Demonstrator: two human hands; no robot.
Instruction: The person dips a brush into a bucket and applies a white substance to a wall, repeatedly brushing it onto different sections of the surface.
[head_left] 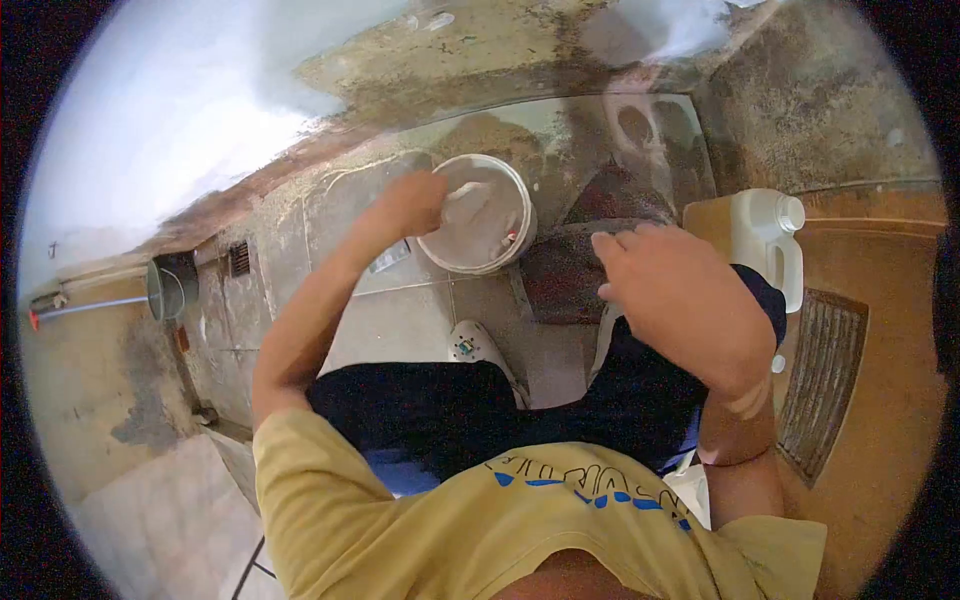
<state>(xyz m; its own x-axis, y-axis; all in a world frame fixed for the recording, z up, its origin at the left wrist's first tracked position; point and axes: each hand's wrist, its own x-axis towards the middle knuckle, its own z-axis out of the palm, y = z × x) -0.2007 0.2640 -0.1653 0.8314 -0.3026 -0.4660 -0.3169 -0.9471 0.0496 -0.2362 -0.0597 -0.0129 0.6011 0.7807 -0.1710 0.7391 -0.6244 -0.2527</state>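
Observation:
A round white bucket (527, 200) stands on the floor ahead of me, holding cloudy greyish liquid with a pale streak and a small red spot in it. At the bucket's left rim is my left hand (412, 205), its fingers curled closed. What those fingers hold, if anything, is hidden. My right hand (672, 285) hovers above my right knee, apart from the bucket. Its fingers are loosely apart, with nothing visible in them. Beneath and beyond it lies a dark reddish mat or cloth (570, 275) on the floor.
A whitish plastic jug (760, 235) with a white cap stands at the right, beside a brown panel with a louvred vent (825, 380). My pale clog (475, 345) is just below the bucket. Stained walls surround the floor; a dark bucket (172, 287) is far left.

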